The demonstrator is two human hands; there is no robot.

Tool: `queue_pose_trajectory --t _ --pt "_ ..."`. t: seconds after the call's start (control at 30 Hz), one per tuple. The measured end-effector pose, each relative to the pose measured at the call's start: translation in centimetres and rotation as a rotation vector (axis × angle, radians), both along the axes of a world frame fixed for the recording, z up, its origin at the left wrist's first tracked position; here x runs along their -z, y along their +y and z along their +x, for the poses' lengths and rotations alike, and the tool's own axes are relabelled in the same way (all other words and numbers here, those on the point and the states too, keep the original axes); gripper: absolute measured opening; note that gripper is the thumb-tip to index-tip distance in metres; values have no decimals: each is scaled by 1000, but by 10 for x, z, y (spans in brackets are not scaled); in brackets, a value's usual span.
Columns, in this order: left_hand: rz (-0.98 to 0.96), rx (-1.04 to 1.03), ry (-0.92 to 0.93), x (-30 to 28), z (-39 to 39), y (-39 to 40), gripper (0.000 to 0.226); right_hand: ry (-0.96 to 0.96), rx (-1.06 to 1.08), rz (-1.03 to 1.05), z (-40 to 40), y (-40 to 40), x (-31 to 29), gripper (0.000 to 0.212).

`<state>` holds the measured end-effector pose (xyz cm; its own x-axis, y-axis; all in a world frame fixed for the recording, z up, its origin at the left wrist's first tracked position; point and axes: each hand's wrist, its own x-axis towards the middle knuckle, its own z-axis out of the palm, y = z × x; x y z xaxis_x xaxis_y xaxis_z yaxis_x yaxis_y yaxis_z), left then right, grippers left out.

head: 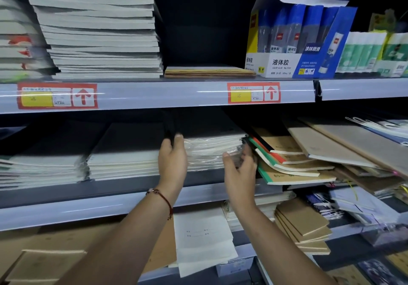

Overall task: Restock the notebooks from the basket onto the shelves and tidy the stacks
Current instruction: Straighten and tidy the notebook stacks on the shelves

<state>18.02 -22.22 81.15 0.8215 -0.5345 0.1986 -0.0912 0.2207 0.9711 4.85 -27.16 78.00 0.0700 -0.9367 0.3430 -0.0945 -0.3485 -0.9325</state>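
1. Both hands reach to the middle shelf (123,193), on either side of a stack of black notebooks wrapped in clear plastic (212,152).
2. The left hand (172,160) is at the stack's 9 o'clock side. Its fingers and thumb pinch the top corner of the black cover.
3. The right hand (239,172) is at the stack's 3 o'clock side. Its fingers curl round the crinkly plastic edge, though the blur makes it hard to see how tight.
4. A red bracelet (162,196) sits on the left wrist.
5. At 3 o'clock from the stack, brown notebooks (293,163) lean in a messy pile.
6. At 9 o'clock, more dark notebooks (121,152) lie flat.
7. On the top shelf (154,92), at 11 o'clock, stands a tall pile of white notebooks (99,31). At 1 o'clock is a blue glue box (295,42).
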Motion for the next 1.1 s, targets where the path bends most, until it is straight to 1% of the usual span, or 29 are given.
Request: queue_pose_trajectory --t 0.1,0.17,0.23,0.3,0.37,0.43,0.5,0.53,0.63,0.7,0.77,0.83,0.87,0.9,1.0,1.1 --pt "36 51 -79 4 -3 6 45 5 1 4 1 1 3 71" --pt "56 76 -75 1 -2 7 46 9 -8 0 2 2 3 71" --pt "86 84 -44 -5 2 4 40 15 -18 8 1 2 0 69" --pt "121 78 -25 -10 8 -1 30 29 -51 32 -3 5 -5 71" --pt "142 56 -28 -11 12 -3 27 58 -130 44 -10 20 -12 76" --pt "149 46 -20 -11 13 -5 26 134 -228 21 -21 42 -18 79" --pt "168 49 -15 -13 15 -6 25 214 -277 -53 -32 59 -31 70" --pt "180 51 -18 -15 17 -6 25 220 -275 -103 -37 60 -42 62" --pt "218 46 -47 -21 22 -6 19 211 -189 -213 -44 38 -85 46" --pt "236 39 -58 -23 22 -6 19 327 -147 -198 -40 11 -113 44" --pt "230 39 -49 -23 20 -6 20 578 -183 -103 -33 -15 -130 42" --pt "198 60 5 -26 16 -6 19 858 -240 -9 -26 -33 -132 47" --pt "185 69 29 -27 15 -7 17 940 -262 15 -24 -39 -128 51" --pt "179 74 51 -28 14 -7 16 965 -271 24 -23 -43 -123 53" --pt "146 98 124 -27 14 -9 16 862 -246 -6 -26 -50 -109 48" --pt "138 111 97 -24 16 -12 23 772 -264 -6 -27 -53 -102 48"
